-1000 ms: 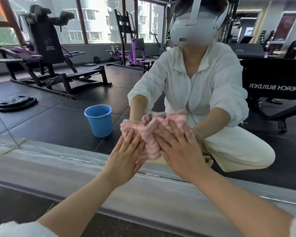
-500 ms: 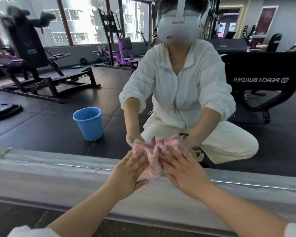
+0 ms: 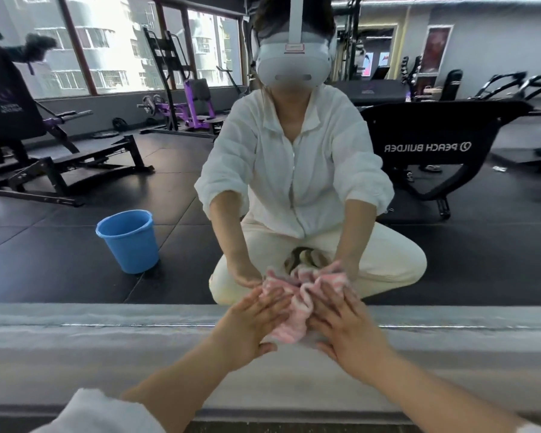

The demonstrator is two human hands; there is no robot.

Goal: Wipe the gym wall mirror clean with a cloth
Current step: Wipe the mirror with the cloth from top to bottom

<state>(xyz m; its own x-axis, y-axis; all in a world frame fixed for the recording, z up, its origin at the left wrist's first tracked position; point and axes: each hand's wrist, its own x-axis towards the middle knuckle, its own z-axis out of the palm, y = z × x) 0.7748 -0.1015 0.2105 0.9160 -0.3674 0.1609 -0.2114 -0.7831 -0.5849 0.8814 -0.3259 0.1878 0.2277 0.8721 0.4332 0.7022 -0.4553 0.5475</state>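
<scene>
A bunched pink-and-white striped cloth [image 3: 294,310] lies pressed against the bottom edge of the wall mirror [image 3: 75,270], overlapping the grey ledge below it. My left hand [image 3: 250,326] presses the cloth's left side with straight, spread fingers. My right hand [image 3: 344,326] presses its right side the same way. The mirror fills the upper view and reflects a squatting person in white with both arms stretched to the cloth.
A grey base ledge [image 3: 107,348] runs across under the mirror. Reflected in the glass are a blue bucket [image 3: 128,242] on black floor mats, a weight bench [image 3: 60,164] at the left, and a black machine [image 3: 428,148] at the right.
Both hands have slid the cloth down the mirror from mid-height to its bottom edge, onto the ledge. The view has tilted downward with them.
</scene>
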